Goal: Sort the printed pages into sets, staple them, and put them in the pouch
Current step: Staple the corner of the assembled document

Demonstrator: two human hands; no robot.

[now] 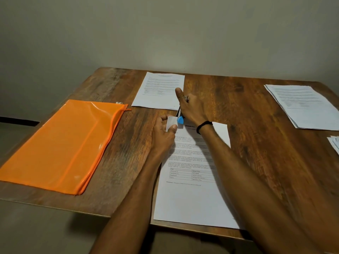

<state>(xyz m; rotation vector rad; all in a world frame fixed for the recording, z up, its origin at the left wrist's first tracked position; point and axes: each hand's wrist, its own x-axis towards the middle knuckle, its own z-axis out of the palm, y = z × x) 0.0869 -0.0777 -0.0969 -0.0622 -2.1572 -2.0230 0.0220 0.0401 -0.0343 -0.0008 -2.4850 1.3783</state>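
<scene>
Near the middle of the worktop [256, 116], the left grip [163, 132] pinches the far-left corner of the near page set [192, 198]. The right grip [192, 107] curls round a blue-tipped stapler [180, 120] at that corner. The orange pouch [55, 147] lies left, and more pages [157, 90] lie farther off.

wall [165, 30]: plain, pale grey-green | table [256, 143]: dark wood, against wall | light: dim

Forearms [135, 189] bare to frame edge; thin black band [204, 125] round wrist of right grip [190, 109].
</scene>
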